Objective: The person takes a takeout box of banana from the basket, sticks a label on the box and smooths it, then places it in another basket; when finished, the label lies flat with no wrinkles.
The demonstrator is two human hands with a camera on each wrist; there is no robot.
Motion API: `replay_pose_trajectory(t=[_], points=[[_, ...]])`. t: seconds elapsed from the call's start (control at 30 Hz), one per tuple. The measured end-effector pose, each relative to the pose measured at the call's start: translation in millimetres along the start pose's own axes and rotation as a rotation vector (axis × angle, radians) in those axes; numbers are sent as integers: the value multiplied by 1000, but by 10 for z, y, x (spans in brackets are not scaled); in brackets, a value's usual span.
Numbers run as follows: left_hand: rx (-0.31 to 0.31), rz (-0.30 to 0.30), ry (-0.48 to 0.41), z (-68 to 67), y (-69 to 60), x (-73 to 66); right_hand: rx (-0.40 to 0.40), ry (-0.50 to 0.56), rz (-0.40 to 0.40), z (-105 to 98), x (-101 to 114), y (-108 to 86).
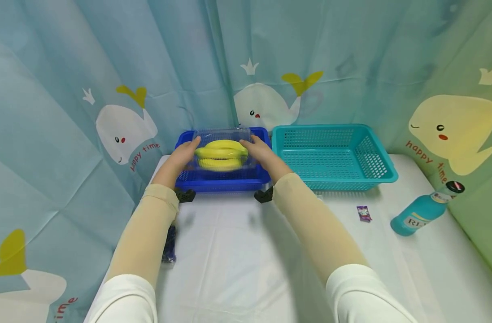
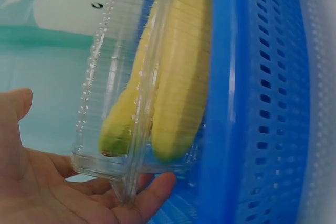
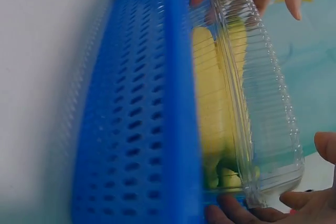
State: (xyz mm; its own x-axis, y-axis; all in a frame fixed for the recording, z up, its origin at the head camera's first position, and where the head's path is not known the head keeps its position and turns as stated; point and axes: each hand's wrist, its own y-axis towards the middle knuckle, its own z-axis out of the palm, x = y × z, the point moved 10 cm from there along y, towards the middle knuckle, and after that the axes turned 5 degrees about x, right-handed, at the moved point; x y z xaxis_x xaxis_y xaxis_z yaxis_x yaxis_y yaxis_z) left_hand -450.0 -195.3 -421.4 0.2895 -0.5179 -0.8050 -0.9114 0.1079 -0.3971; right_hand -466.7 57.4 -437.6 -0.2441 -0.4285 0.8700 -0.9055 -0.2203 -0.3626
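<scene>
A clear plastic box (image 1: pixel 246 134) with yellow bananas (image 1: pixel 221 154) inside is over the blue basket (image 1: pixel 225 185), partly within its rim. My left hand (image 1: pixel 184 154) holds the box's left end; in the left wrist view its fingers (image 2: pixel 157 192) bend round the rim corner, with the thumb lifted off the plastic. My right hand (image 1: pixel 262 152) holds the opposite end; the right wrist view shows its fingers (image 3: pixel 236 211) beneath the rim and the thumb apart from the box. The box's underside is hidden in the head view.
A teal basket (image 1: pixel 330 185) stands right of the blue one. Farther right are a small purple packet (image 1: pixel 363 213) and a tilted-looking blue bottle (image 1: pixel 423 213). A dark package (image 1: pixel 170 244) lies by the left forearm. A whale-print curtain (image 1: pixel 189 67) hangs behind the white table (image 1: pixel 229 260).
</scene>
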Motion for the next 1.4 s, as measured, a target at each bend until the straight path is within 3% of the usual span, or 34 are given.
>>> replay_pose_trajectory(t=[0.33,0.57,1.0,1.4], points=[[54,104,-23,122,-246,-300,-20,-70,-78,-315,169,-365],[17,138,-67,243,-433,-376,-20,-41,-105,-477,129,-666],[-9,233,-56,538,-735,-385,-68,-6,-182,-711,-65,-1178],[-11,320,-152,834,-1006,-369,-93,-72,-221,-760,-318,-1575]])
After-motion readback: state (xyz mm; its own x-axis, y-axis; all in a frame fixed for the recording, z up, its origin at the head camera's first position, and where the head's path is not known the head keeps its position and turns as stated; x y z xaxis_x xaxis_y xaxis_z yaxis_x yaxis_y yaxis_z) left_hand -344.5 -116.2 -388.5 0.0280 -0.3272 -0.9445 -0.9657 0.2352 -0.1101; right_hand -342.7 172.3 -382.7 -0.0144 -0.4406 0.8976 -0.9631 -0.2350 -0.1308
